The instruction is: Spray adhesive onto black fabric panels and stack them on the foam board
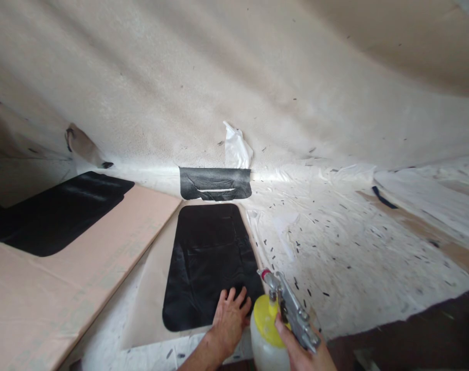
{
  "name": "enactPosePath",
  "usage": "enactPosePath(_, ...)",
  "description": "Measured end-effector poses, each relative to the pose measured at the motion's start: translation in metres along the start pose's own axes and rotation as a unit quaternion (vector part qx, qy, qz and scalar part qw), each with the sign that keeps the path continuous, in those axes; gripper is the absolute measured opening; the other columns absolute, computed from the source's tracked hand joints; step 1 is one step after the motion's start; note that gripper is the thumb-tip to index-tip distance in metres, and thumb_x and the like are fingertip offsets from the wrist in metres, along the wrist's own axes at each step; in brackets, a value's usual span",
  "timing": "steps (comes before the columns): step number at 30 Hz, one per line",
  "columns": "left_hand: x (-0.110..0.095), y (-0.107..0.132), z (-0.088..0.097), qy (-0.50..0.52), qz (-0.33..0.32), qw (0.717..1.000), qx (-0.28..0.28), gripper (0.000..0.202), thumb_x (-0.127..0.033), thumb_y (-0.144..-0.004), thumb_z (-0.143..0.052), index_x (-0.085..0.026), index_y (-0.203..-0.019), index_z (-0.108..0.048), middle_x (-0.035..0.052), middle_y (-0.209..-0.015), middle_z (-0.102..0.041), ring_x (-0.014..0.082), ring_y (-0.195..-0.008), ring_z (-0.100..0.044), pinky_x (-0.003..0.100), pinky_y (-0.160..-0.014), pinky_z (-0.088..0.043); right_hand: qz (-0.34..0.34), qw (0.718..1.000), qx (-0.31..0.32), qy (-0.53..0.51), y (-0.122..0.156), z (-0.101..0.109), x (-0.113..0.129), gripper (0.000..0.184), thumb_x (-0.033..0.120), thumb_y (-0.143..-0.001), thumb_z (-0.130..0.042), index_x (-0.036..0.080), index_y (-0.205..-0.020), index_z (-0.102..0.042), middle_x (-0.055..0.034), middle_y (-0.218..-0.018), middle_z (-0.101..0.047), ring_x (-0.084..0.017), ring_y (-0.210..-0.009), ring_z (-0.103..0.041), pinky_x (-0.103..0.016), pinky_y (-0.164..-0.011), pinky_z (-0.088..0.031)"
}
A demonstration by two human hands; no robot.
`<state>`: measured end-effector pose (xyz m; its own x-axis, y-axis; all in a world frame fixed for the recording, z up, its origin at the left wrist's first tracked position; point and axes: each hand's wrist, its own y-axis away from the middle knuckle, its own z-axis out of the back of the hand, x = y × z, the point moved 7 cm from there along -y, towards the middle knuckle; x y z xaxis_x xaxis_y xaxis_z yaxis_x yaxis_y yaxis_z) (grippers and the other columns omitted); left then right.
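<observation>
A black, round-cornered sheet [211, 257] with creases lies flat in front of me on pale backing paper [145, 314]. My left hand [232, 314] rests on its lower right part, fingers spread. In my right hand [296, 345] is a metal spray gun [294, 309]; its grip is partly hidden by my fingers. A white cup with a yellow lid [267, 319] hangs below the gun. The nozzle points forward and left, near the right edge of the black sheet.
A second black sheet [64, 211] lies on a pinkish board [114, 247] at left. Beyond, a dark slotted piece [214, 183] sits against the draped cloth wall [180, 93], below a white scrap [236, 147]. Small dark bits dot the white floor covering [334, 247].
</observation>
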<state>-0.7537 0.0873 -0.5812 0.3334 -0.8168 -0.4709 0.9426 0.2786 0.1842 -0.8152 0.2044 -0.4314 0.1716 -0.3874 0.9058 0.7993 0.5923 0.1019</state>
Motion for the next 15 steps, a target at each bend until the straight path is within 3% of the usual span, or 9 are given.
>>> enactPosePath(5,-0.002,-0.003,0.003,0.005,-0.005,1.000,-0.013,0.042,-0.038,-0.088,-0.044,-0.030,-0.130,-0.042,0.0031,-0.142,-0.033,0.0312,-0.126,-0.029,0.056,-0.103,-0.022,-0.016,1.000,-0.002,-0.018,-0.006,0.001,0.002,0.040,0.050,-0.075,-0.053,0.019,-0.096,-0.063,-0.0084,-0.099,-0.065,-0.025,-0.096,-0.059,-0.029,-0.088,-0.047)
enactPosePath(10,-0.002,-0.005,0.002,0.003,-0.009,1.000,-0.026,0.044,-0.042,-0.086,-0.048,-0.030,-0.129,-0.044,0.0033,-0.141,-0.034,0.0315,-0.124,-0.031,0.056,-0.102,-0.024,-0.025,0.999,-0.008,-0.031,-0.013,0.003,-0.004,0.039,0.052,-0.072,-0.057,0.019,-0.093,-0.064,-0.0063,-0.078,-0.066,-0.027,-0.099,-0.058,-0.031,-0.090,-0.045)
enactPosePath(15,0.001,-0.006,-0.003,0.008,-0.010,0.999,-0.031,0.045,-0.042,-0.086,-0.048,-0.031,-0.129,-0.043,0.0030,-0.142,-0.033,0.0318,-0.125,-0.030,0.057,-0.103,-0.023,-0.039,0.999,-0.015,-0.012,-0.020,0.003,-0.008,0.044,0.053,-0.071,-0.056,0.018,-0.098,-0.064,-0.0081,-0.091,-0.066,-0.026,-0.087,-0.062,-0.030,-0.081,-0.049)
